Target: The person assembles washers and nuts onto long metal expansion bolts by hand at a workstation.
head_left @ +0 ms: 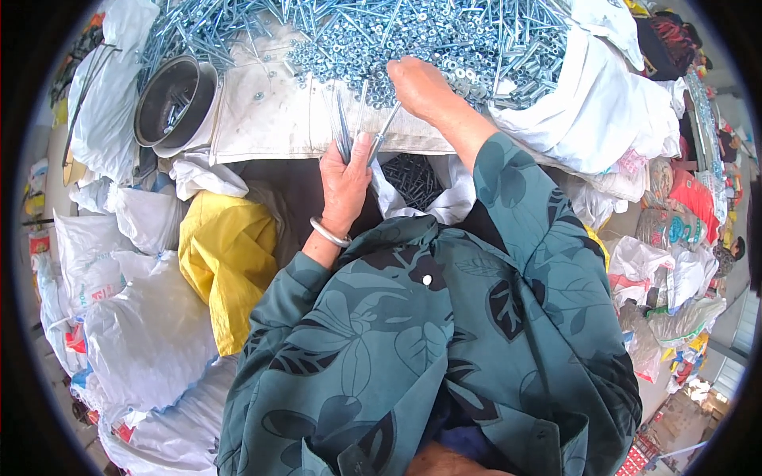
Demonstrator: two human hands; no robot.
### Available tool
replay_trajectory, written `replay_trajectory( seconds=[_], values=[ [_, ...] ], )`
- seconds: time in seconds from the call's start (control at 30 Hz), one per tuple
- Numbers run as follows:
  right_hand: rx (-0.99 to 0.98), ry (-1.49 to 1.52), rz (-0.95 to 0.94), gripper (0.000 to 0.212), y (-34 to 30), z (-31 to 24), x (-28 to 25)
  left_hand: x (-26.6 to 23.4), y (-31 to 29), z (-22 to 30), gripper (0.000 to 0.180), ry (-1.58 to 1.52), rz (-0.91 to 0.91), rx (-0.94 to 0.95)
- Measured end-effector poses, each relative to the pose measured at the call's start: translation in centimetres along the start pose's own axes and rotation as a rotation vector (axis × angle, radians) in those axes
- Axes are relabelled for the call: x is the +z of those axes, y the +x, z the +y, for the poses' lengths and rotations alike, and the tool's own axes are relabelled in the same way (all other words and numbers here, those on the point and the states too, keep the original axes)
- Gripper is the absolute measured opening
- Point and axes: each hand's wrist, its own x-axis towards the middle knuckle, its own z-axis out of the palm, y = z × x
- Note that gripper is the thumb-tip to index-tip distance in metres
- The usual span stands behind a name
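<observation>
My left hand (344, 184), with a bangle at the wrist, is wrapped round several long silvery bolts (342, 127). They stick up out of the fist in a loose fan, one leaning over to the right. Farther up and to the right, my right hand (422, 86) is at the front edge of a big heap of metal fasteners. Its fingers are closed and turned down, hiding whatever they may hold. The heap mixes loose nuts and washers (349, 47) with long bolts (206, 20) on a pale cloth (262, 127).
A dark round pan (143, 119) holding a few small metal parts stands at the left of the cloth. Below the cloth's edge an open white sack (456, 190) holds dark screws (411, 178). A yellow sack (226, 262) and white sacks (143, 325) crowd the left; more bags (643, 270) lie right.
</observation>
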Motion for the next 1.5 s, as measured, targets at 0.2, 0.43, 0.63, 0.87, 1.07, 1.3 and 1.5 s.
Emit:
replay_trajectory(
  seconds=[0.2, 0.43, 0.63, 0.87, 1.07, 1.3, 1.5],
  values=[
    [-0.021, 0.107, -0.011, 0.01, 0.9, 2.0, 0.8, -0.1, 0.5, 0.0, 0.024, -0.007, 0.016, -0.02],
    [-0.126, 0.164, 0.038, 0.014, 0.3, 3.2, 1.0, 0.0, 0.7, 0.1, 0.023, -0.05, 0.007, -0.02],
    [0.222, 0.937, -0.123, 0.019, -2.3, 2.2, -2.2, 0.1, 0.6, 0.5, 0.021, -0.054, 0.018, -0.06],
    [0.213, 1.389, 0.049, 0.016, -6.1, -0.3, -2.7, 0.7, 0.5, 0.3, 0.017, -0.043, -0.022, -0.008],
    [0.173, 1.344, 0.228, 0.012, -7.1, -1.5, -2.6, 1.0, 0.5, -0.1, 0.013, 0.024, -0.021, 0.068],
    [0.25, 1.465, 0.27, 0.011, -7.9, -2.8, -2.5, 0.4, 0.5, -0.8, 0.028, 0.175, 0.007, 0.111],
    [0.539, 1.877, 0.268, 0.016, -8.0, -3.0, -2.6, 0.7, 0.3, -0.2, 0.033, 0.438, 0.088, 0.348]
  ],
)
